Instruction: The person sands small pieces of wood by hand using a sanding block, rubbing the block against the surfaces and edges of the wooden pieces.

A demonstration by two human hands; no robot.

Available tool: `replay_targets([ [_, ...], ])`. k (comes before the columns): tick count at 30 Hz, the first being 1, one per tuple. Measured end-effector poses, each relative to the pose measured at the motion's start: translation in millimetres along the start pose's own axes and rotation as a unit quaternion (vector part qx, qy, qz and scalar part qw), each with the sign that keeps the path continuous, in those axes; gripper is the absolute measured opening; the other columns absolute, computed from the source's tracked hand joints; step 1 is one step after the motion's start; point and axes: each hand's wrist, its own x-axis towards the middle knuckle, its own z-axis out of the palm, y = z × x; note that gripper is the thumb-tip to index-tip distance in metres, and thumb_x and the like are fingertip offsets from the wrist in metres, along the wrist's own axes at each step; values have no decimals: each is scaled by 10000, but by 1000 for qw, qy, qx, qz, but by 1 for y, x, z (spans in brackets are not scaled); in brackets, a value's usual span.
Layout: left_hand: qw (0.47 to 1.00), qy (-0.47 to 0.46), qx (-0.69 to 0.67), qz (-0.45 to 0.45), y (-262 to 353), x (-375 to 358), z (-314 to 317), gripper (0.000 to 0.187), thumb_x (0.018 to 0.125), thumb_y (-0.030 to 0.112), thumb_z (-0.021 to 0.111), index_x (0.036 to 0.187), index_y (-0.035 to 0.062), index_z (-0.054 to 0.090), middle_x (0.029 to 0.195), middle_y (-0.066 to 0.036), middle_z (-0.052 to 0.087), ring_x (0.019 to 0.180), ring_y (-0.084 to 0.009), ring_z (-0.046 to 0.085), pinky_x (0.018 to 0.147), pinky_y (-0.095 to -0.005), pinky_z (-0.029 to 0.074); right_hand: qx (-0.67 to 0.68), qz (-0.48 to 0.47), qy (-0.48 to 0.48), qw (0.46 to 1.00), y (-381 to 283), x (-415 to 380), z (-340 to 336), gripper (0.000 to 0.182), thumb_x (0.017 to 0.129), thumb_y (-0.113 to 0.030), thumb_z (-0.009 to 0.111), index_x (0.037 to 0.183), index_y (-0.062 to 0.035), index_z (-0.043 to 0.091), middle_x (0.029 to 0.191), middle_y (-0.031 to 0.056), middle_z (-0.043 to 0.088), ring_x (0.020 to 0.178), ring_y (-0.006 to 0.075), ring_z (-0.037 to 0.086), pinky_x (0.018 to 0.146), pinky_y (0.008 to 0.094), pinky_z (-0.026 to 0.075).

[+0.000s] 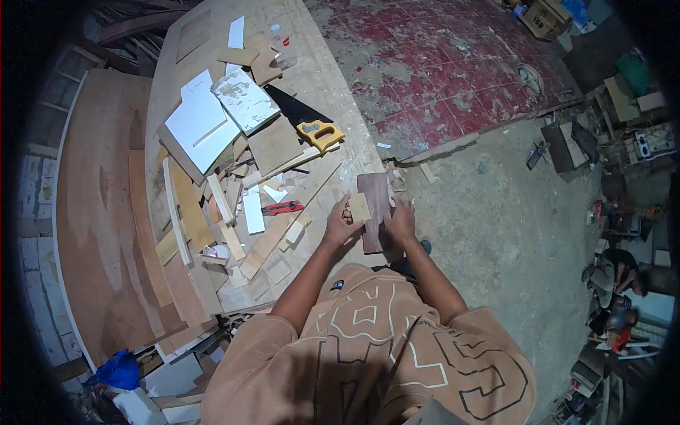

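Note:
A dark reddish-brown wooden board (376,198) lies lengthwise in front of me at the workbench's edge. My left hand (341,225) is closed around a small tan wooden block (359,208), which overlaps the board's left side. At the board's right edge, my right hand (401,222) grips it, with the fingers partly hidden. To the left of my left hand lies a red utility knife (282,207) among wood offcuts. A handsaw (304,119) with a yellow handle rests farther up the bench.
The plywood workbench (319,78) carries white panels (202,134), wood strips (219,198) and a clear plastic bottle (276,33). A large plywood sheet (99,212) stands at left. Concrete floor (489,212) lies to the right, where people (620,283) are near the far edge.

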Motion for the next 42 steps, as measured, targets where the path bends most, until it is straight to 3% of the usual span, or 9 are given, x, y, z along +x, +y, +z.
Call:
replay_targets([
  [2, 983, -60, -172, -31, -16, 4, 11, 937, 721, -2, 789, 1512, 51, 290, 1233, -134, 577, 1021, -173, 635, 857, -312, 545, 245, 127, -129, 952, -6, 11, -10, 377, 855, -133, 646, 1190, 35, 604, 945, 123, 674, 809, 178, 640, 702, 318, 530],
  [4, 981, -92, -165, -37, -4, 6, 14, 934, 735, -28, 766, 1518, 41, 262, 1237, -133, 577, 1025, -172, 635, 854, -310, 546, 523, 286, -277, 754, -8, 17, -9, 343, 864, -190, 710, 1107, 43, 647, 877, 79, 688, 717, 129, 624, 620, 285, 525],
  [8, 965, -87, -243, -49, -9, 10, 35, 770, 803, -43, 694, 1474, -12, 317, 1181, -118, 611, 993, -153, 642, 829, -296, 546, 511, 210, -285, 783, -5, 15, -14, 283, 855, -137, 721, 1074, 36, 667, 886, 63, 687, 711, 119, 616, 624, 293, 527],
  [12, 957, -89, -262, -81, -14, 18, 47, 514, 858, -9, 639, 1344, -37, 474, 1057, -88, 650, 914, -137, 645, 794, -287, 545, 565, 323, -272, 709, -6, 18, -24, 238, 843, -66, 704, 1071, -30, 643, 859, 34, 678, 661, 98, 598, 562, 260, 504],
  [14, 969, -2, -238, -69, -31, 18, 58, 241, 870, 86, 684, 1076, -32, 640, 899, -88, 711, 779, -112, 664, 689, -253, 537, 598, 318, -267, 685, -2, 14, -22, 205, 852, -62, 684, 1048, -57, 626, 820, 7, 654, 633, 80, 579, 527, 239, 485],
  [33, 974, 1, -151, -167, -9, 15, 40, 194, 822, 160, 742, 911, 1, 675, 798, -62, 676, 733, -106, 617, 660, -280, 508, 558, 295, -319, 707, -4, 26, -21, 364, 912, -347, 677, 1175, -103, 615, 939, 23, 645, 801, 120, 612, 638, 327, 547],
  [39, 987, 47, 45, 150, 27, 8, 8, 167, 831, 92, 711, 976, 30, 657, 888, -92, 654, 855, -240, 635, 774, -331, 518, 694, 394, -420, 431, 6, 45, -38, 615, 956, -543, 469, 1309, -41, 510, 1117, 150, 648, 938, 275, 671, 712, 369, 583],
  [40, 977, 28, 98, 185, 29, 8, 4, 185, 820, 89, 708, 990, 34, 657, 932, -112, 650, 919, -282, 622, 823, -356, 514, 715, 394, -435, 379, 10, 48, -40, 541, 946, -383, 578, 1322, -2, 498, 1142, 151, 647, 966, 249, 675, 734, 378, 595],
  [42, 964, 7, 152, 217, 29, 9, 2, 205, 810, 86, 705, 1003, 37, 657, 976, -131, 647, 984, -323, 609, 872, -381, 509, 698, 329, -438, 462, 11, 47, -30, 532, 919, -284, 626, 1339, 9, 481, 1153, 146, 647, 946, 234, 679, 730, 370, 598],
])
